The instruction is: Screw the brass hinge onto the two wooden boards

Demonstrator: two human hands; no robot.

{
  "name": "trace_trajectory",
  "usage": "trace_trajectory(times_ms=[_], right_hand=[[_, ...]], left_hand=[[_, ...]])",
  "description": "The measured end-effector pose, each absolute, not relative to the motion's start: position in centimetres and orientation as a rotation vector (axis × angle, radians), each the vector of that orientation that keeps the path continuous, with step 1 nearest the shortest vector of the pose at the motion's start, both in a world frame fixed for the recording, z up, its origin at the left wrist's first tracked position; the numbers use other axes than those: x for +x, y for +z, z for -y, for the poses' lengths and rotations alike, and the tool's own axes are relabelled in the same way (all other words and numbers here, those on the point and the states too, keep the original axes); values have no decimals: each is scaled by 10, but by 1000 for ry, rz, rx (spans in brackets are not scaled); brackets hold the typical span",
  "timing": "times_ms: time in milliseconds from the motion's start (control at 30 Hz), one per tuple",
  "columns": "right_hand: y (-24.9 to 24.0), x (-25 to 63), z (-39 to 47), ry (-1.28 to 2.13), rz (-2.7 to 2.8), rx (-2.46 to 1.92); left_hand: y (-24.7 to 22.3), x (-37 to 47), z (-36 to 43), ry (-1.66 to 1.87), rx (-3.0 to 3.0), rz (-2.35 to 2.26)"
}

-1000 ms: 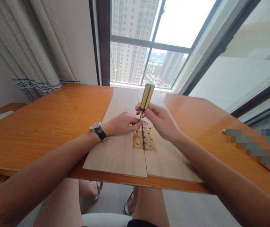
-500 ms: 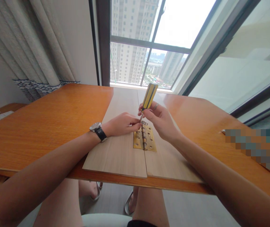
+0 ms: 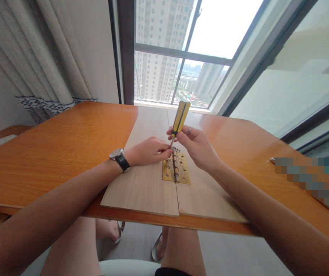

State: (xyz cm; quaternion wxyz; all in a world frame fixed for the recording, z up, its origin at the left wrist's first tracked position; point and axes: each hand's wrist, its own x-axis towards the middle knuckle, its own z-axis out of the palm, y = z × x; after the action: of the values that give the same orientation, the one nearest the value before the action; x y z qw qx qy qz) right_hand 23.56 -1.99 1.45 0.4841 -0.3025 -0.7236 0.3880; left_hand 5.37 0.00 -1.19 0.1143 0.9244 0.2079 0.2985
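Note:
My right hand (image 3: 196, 145) holds a yellow and black screwdriver (image 3: 181, 118) by the lower part of its handle, shaft pointing down and slightly left. My left hand (image 3: 152, 150) rests on the left board, fingertips closed around something small at the screwdriver's tip that I cannot make out. Just below the fingertips lies a brass hinge (image 3: 176, 168), its barrel over the seam between the left pale board (image 3: 144, 191) and the right pale board (image 3: 207, 199). Several small screws (image 3: 175, 149) sit by the top end of the hinge. The hinge's upper left corner is partly hidden by my fingers.
Both boards lie on an orange-brown wooden table (image 3: 52, 153). Behind it is a window (image 3: 181, 57), with a grey curtain (image 3: 55, 53) at the left. A blurred patch (image 3: 311, 180) covers something at the table's right.
The screwdriver's handle has shifted slightly left and turned a little in my right hand, whose fingers have moved with it. My left hand has stayed almost still.

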Motion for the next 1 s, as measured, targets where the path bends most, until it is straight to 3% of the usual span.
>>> trace_trajectory(times_ms=[1000], right_hand=[[12,234,23,971,1745,-636]], left_hand=[[-14,54,0,877,2708,-606]])
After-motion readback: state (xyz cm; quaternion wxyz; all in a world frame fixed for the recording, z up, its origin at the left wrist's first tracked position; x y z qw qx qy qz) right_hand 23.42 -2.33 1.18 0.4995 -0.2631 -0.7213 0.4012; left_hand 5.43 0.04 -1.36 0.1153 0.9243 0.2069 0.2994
